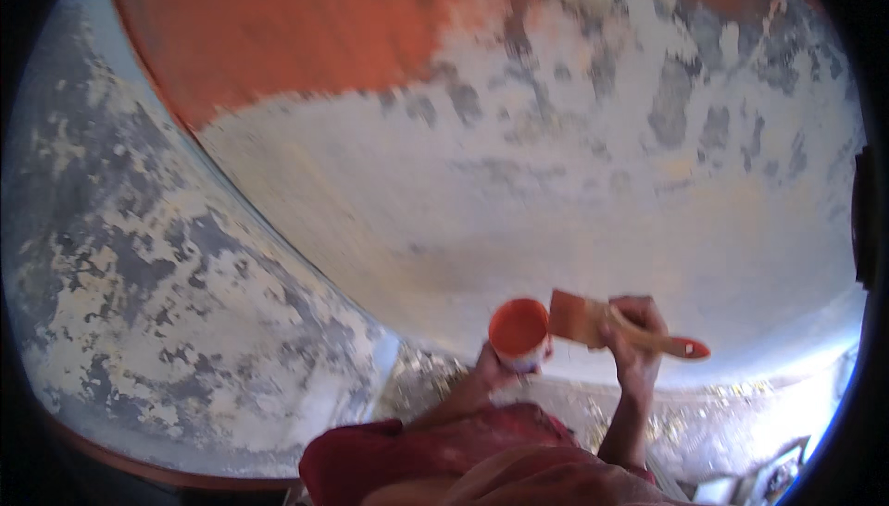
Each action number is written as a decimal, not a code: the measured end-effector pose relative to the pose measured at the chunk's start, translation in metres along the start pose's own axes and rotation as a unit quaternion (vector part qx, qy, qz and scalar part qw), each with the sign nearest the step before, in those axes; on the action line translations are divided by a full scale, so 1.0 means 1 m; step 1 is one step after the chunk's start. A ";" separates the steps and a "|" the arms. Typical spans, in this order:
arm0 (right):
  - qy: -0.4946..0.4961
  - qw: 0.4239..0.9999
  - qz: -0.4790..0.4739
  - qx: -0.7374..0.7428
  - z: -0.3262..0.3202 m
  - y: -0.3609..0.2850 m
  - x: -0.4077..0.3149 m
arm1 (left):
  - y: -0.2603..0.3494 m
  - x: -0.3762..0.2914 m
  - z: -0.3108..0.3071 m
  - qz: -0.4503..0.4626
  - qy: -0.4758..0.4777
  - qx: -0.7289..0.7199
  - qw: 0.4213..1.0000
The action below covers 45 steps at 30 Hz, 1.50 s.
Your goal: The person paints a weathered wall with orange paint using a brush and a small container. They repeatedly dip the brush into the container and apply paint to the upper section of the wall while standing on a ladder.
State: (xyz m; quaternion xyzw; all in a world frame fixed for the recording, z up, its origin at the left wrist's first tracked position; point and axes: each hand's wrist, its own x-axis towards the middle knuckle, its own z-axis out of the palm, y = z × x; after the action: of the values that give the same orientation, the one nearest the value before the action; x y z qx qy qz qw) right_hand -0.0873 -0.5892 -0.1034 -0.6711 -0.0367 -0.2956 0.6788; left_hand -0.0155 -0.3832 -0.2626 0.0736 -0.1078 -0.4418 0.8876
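Observation:
A small round pot of orange paint [519, 327] is in my left hand [494, 368], its mouth turned up toward me. Beside its rim, the orange-coated bristles of a wide flat paintbrush [568, 318] are close to the pot; whether they touch it I cannot tell. My right hand [637, 339] grips the brush around its wooden handle, whose red tip points to the right. Beyond both hands stretches a wall [444, 193] of pale, patchy plaster. Fresh-looking orange paint [298, 27] covers its upper left part and runs along the top edge.
At left, past a corner line, another wall [139, 263] shows grey patches and flaking paint. Paint flakes litter the floor [597, 409] below. A dark object [862, 218] stands at the right rim. Bright light and some blurred items [764, 478] appear at the lower right.

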 end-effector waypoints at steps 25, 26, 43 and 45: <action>-0.260 0.895 -0.042 -0.359 0.072 -0.007 0.048 | 0.027 0.011 0.017 0.071 0.171 0.072 0.980; -0.252 0.896 -0.019 -0.366 0.076 -0.007 0.045 | 0.028 0.011 0.017 0.078 0.174 0.071 0.979; -0.182 0.961 -0.023 -0.205 0.071 -0.007 0.041 | 0.027 0.004 0.016 0.088 0.181 0.017 0.979; -0.161 0.968 0.078 -0.174 0.070 -0.016 0.040 | 0.025 0.004 0.009 0.090 0.185 0.007 0.979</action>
State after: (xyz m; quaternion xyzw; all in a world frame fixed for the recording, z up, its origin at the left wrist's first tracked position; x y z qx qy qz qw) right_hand -0.0371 -0.5374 -0.0647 -0.8188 -0.0412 -0.1315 0.5573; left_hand 0.0038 -0.3722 -0.2474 0.1503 0.0486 -0.3378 0.9279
